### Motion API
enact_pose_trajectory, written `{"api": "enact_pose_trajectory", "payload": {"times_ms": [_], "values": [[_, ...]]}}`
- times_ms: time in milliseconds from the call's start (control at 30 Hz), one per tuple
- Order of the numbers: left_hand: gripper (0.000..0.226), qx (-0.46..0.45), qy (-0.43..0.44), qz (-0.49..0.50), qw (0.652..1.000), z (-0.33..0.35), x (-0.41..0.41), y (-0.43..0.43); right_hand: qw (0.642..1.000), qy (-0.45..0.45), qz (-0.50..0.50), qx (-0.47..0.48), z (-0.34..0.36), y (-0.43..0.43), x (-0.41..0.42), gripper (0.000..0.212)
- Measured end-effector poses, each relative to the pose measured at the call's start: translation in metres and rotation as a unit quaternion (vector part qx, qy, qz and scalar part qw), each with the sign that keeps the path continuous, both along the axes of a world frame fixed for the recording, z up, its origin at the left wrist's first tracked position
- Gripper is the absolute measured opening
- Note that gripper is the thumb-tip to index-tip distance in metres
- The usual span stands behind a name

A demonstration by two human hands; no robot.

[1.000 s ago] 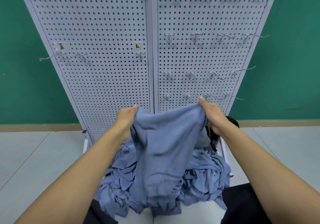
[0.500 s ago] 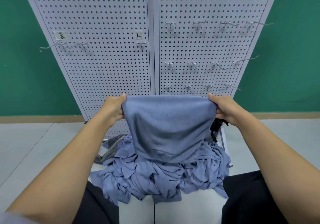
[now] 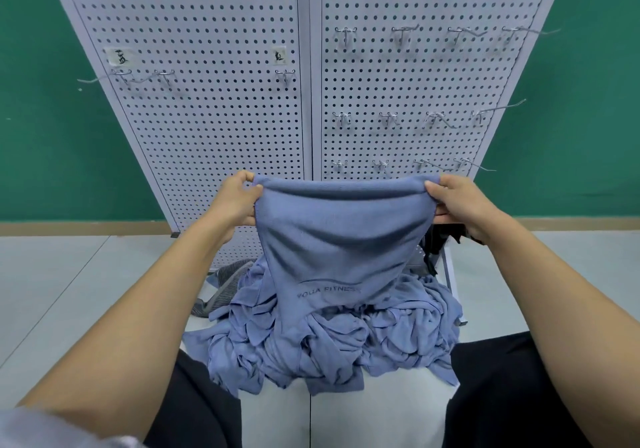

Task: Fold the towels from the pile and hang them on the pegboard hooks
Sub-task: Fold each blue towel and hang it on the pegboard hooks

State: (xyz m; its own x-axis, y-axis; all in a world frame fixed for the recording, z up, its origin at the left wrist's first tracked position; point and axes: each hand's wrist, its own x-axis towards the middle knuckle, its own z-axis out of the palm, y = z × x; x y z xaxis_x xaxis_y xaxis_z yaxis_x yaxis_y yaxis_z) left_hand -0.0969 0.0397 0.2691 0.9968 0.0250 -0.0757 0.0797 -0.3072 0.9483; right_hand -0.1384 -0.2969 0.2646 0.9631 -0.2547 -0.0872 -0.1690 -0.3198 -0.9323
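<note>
Blue towel (image 3: 339,240): held up by its top edge and stretched flat between both hands in front of the lower part of the pegboard (image 3: 221,118). The words "YOGA FITNESS" are printed near its lower end, which meets the pile below. Left hand (image 3: 235,202): thumb and curled fingers are pinched on the towel's upper left corner. Right hand (image 3: 460,202): thumb and curled fingers are clamped on the upper right corner, level with the left hand. Pile of towels (image 3: 363,340): crumpled blue cloth heaped on the floor (image 3: 52,292) at the foot of the pegboard, between the person's dark trouser legs (image 3: 502,395). Grey striped cloth (image 3: 225,285): seen at the left edge of the pile, partly under it. Pegboard: white, perforated, made of two upright panels side by side. Metal hooks (image 3: 398,34): three rows of four are fixed on the right panel, and one row of three on the left panel. Paper labels (image 3: 119,56): two are stuck on the left panel above its hooks; the writing cannot be read. Black object (image 3: 440,240): partly hidden behind the towel and right wrist; its kind cannot be told. Green wall (image 3: 45,118): seen behind the pegboard.
</note>
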Motion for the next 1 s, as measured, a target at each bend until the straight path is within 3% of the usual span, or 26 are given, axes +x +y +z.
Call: {"api": "enact_pose_trajectory", "payload": {"times_ms": [100, 233, 333, 633, 800, 1000], "values": [[0.021, -0.040, 0.019, 0.001, 0.999, -0.001, 0.002, -0.001, 1.000, 0.005, -0.029, -0.009, -0.001, -0.001, 0.001, 0.023], [0.013, -0.222, 0.082, 0.008, 0.971, 0.003, 0.002, -0.002, 0.985, -0.004, -0.076, 0.154, 0.007, -0.007, 0.000, 0.009], [0.010, -0.275, 0.096, 0.013, 0.957, 0.008, 0.003, 0.002, 0.975, -0.009, -0.055, 0.216, 0.010, -0.017, 0.001, 0.004], [0.011, -0.211, 0.000, -0.041, 0.977, 0.061, 0.000, -0.014, 0.975, -0.045, -0.064, 0.209, 0.053, -0.021, 0.010, 0.015], [0.027, -0.142, -0.065, -0.057, 0.986, 0.110, 0.004, -0.025, 0.979, -0.060, -0.007, 0.196, 0.099, -0.024, 0.016, 0.027], [0.042, -0.083, -0.081, -0.038, 0.993, 0.144, 0.010, -0.022, 0.997, -0.058, 0.037, 0.027, 0.132, -0.018, 0.016, 0.039]]}}
